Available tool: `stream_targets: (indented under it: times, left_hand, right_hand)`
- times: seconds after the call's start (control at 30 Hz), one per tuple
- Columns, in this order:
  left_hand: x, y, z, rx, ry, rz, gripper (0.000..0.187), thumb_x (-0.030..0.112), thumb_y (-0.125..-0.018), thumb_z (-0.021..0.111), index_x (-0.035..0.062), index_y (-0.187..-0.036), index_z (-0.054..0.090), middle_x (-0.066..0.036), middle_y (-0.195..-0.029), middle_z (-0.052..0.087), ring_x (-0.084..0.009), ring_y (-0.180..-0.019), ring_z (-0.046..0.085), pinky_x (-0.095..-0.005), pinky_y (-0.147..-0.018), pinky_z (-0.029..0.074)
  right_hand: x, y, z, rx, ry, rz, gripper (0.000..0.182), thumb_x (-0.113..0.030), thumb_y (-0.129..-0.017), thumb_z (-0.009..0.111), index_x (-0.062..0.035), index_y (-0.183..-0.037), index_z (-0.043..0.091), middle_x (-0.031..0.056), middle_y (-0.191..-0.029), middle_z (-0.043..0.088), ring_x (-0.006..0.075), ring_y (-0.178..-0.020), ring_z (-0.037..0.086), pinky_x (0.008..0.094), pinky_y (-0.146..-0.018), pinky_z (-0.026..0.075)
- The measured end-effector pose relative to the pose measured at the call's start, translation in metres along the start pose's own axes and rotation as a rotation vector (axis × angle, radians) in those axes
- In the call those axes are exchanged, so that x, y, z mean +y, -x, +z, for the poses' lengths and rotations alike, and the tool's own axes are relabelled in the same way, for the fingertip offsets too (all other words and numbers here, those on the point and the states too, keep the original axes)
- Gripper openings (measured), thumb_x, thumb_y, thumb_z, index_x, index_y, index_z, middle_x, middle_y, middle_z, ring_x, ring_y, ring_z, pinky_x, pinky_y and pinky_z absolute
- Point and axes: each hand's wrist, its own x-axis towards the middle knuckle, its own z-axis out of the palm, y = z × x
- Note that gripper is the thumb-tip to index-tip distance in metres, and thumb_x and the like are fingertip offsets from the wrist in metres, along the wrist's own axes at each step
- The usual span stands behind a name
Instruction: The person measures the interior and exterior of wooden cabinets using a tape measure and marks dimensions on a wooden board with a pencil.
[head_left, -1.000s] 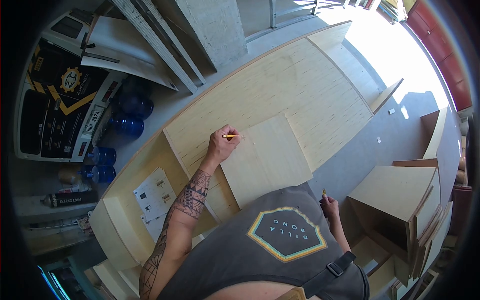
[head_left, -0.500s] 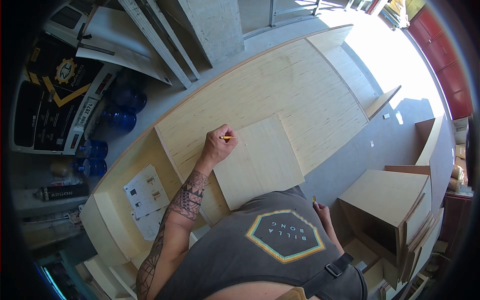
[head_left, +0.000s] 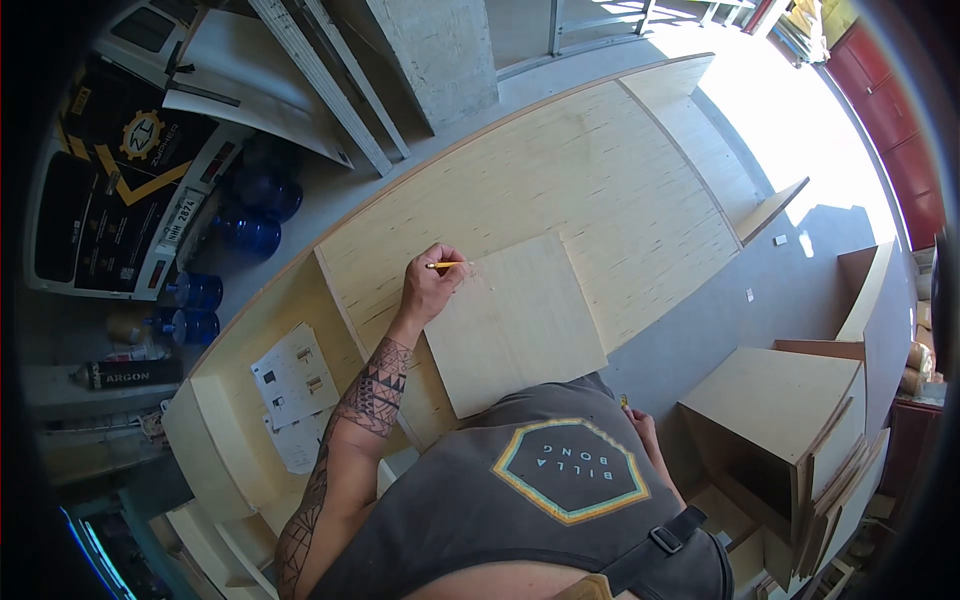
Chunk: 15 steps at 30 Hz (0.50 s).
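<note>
My left hand (head_left: 432,280) is closed around a yellow pencil (head_left: 446,265). It rests at the upper left edge of a square plywood piece (head_left: 520,320), with the pencil lying nearly level across my fingers. Small faint marks or specks show on the piece near my hand. The piece lies on a long plywood panel (head_left: 520,180), its lower edge against my shirt. Low at my right side, my right hand (head_left: 643,430) is partly hidden by my body. Its fingers hold a small yellow thing (head_left: 625,402), too small to name for certain.
Printed drawing sheets (head_left: 295,375) lie in the left compartment. A plywood box (head_left: 770,410) with boards leaning on it stands at right. Blue water jugs (head_left: 250,233), a parked van (head_left: 130,190) and a concrete pillar (head_left: 435,60) are beyond the panel.
My left hand has shifted slightly up and left over the plywood piece, and the pencil has turned in my fingers. My right hand stays low at my side. The view has moved a little.
</note>
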Motion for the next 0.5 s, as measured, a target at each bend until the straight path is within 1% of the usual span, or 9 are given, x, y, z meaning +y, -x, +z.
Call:
stream_targets:
  times: [0.03,0.07,0.13,0.17,0.23,0.33,0.5]
  left_hand:
    - [0.0,0.0,0.0,0.043,0.02,0.047,0.015,0.015,-0.094,0.074,0.0019,-0.094,0.066,0.002,-0.074,0.063,-0.0065,-0.065,0.059,-0.0256,-0.061,0.051]
    - [-0.001,-0.001,0.001,0.043,0.018,0.046,0.015,0.015,-0.094,0.074,0.0019,-0.094,0.066,0.002,-0.074,0.063,-0.0065,-0.065,0.059,-0.0256,-0.061,0.051]
    - [0.01,-0.002,0.002,0.087,-0.056,0.17,0.014,0.014,-0.094,0.073,0.0029,-0.092,0.065,0.001,-0.074,0.063,-0.0069,-0.065,0.059,-0.026,-0.061,0.051]
    - [0.011,-0.004,0.003,0.087,-0.057,0.168,0.014,0.014,-0.094,0.073,0.0029,-0.092,0.065,0.001,-0.074,0.063,-0.0069,-0.065,0.059,-0.026,-0.061,0.051]
    - [0.013,-0.01,0.003,0.103,-0.147,0.276,0.015,0.017,-0.092,0.073,0.0039,-0.091,0.065,-0.004,-0.072,0.066,-0.0132,-0.064,0.064,-0.0304,-0.062,0.055]
    - [0.012,-0.012,0.005,0.079,-0.179,0.261,0.015,0.016,-0.091,0.072,0.0036,-0.088,0.064,-0.006,-0.072,0.067,-0.0156,-0.064,0.066,-0.0313,-0.062,0.055]
    - [0.006,-0.007,0.013,0.037,-0.183,0.259,0.015,0.014,-0.09,0.072,0.0034,-0.086,0.063,-0.006,-0.072,0.067,-0.0154,-0.064,0.066,-0.0317,-0.063,0.056]
  right_hand:
    - [-0.008,0.005,-0.004,0.005,0.014,0.006,0.052,-0.045,-0.103,0.065,0.0046,-0.1,0.078,0.0107,-0.08,0.074,0.0172,-0.075,0.068,0.0374,-0.073,0.054]
    - [-0.017,0.009,-0.009,0.004,0.013,0.006,0.052,-0.045,-0.103,0.065,0.0046,-0.1,0.078,0.0107,-0.08,0.074,0.0172,-0.075,0.068,0.0374,-0.073,0.054]
    - [-0.021,0.009,-0.013,0.012,0.09,0.032,0.052,-0.046,-0.103,0.064,0.0041,-0.1,0.078,0.0126,-0.081,0.075,0.0187,-0.076,0.069,0.0373,-0.074,0.055]
    - [-0.024,0.009,-0.013,0.01,0.09,0.033,0.052,-0.046,-0.103,0.064,0.0041,-0.1,0.078,0.0126,-0.081,0.075,0.0187,-0.076,0.069,0.0373,-0.074,0.055]
    - [-0.021,0.002,-0.013,0.017,0.066,0.038,0.051,-0.046,-0.103,0.064,0.0033,-0.101,0.079,0.0135,-0.082,0.076,0.0201,-0.076,0.071,0.0375,-0.074,0.055]
    - [-0.021,-0.003,-0.013,0.004,0.096,-0.009,0.051,-0.046,-0.102,0.065,0.0033,-0.101,0.079,0.0137,-0.083,0.076,0.0197,-0.077,0.07,0.0374,-0.075,0.055]
    - [-0.026,-0.004,-0.009,0.0,0.083,0.004,0.051,-0.045,-0.102,0.066,0.004,-0.101,0.078,0.0133,-0.082,0.075,0.0191,-0.079,0.069,0.0377,-0.077,0.054]
